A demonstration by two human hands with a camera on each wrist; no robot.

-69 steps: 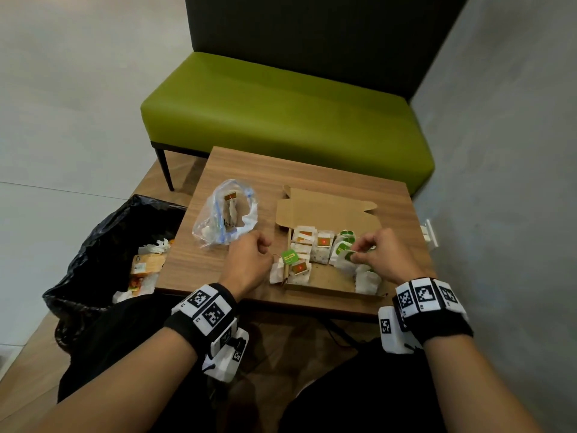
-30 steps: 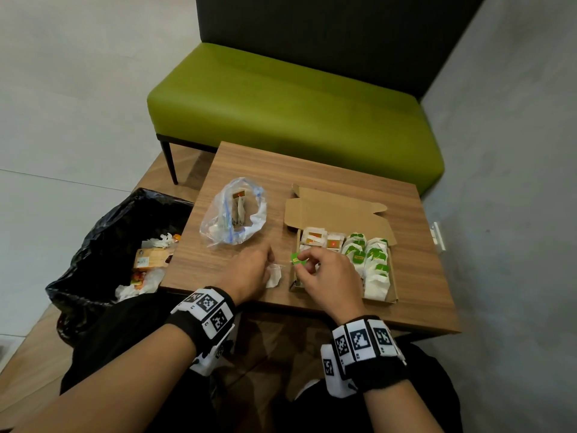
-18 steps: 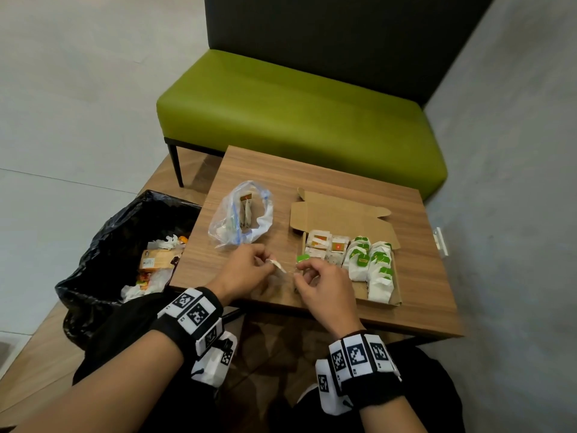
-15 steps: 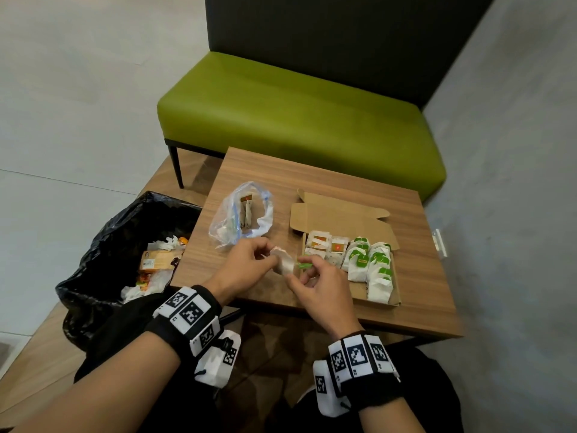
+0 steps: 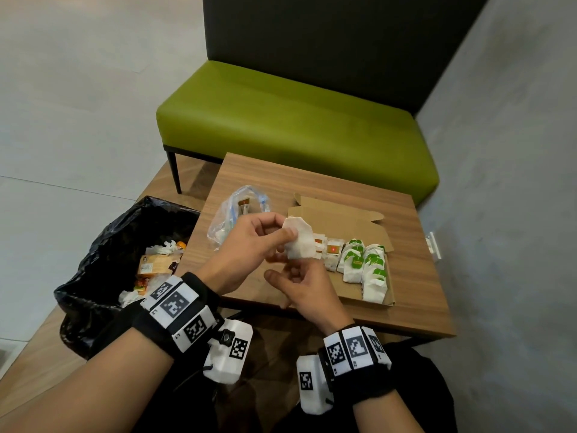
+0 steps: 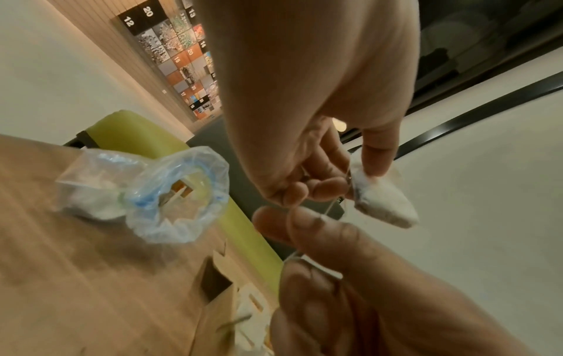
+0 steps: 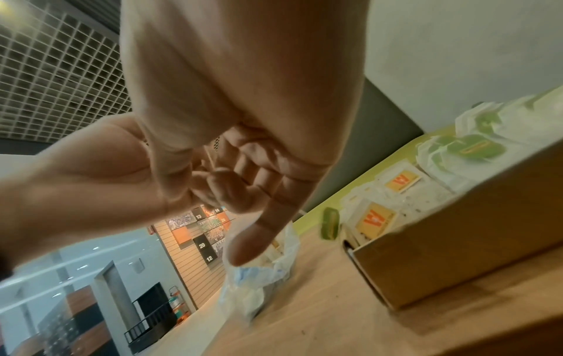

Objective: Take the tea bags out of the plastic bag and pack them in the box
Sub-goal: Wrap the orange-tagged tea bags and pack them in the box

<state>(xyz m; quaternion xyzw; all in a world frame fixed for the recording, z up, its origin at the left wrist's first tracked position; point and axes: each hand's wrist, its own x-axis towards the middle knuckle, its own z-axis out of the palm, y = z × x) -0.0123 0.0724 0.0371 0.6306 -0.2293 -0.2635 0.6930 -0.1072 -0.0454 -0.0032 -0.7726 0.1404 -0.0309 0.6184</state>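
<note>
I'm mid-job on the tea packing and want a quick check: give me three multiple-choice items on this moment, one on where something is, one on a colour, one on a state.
1. Where is the plastic bag?
A. on the table, left of the box
B. inside the box
C. on the bench

2. What colour are the tags on the rightmost tea bags in the box?
A. blue
B. green
C. black

3. What is the left hand doing?
A. lying flat on the table
B. reaching into the bin
C. pinching a tea bag in the air

Key: 1 A, the bag lies on the table beside the box's left end. 2 B, green tags show there. 3 C, thumb and fingers hold the tea bag above the table, the right hand just below it.
</note>
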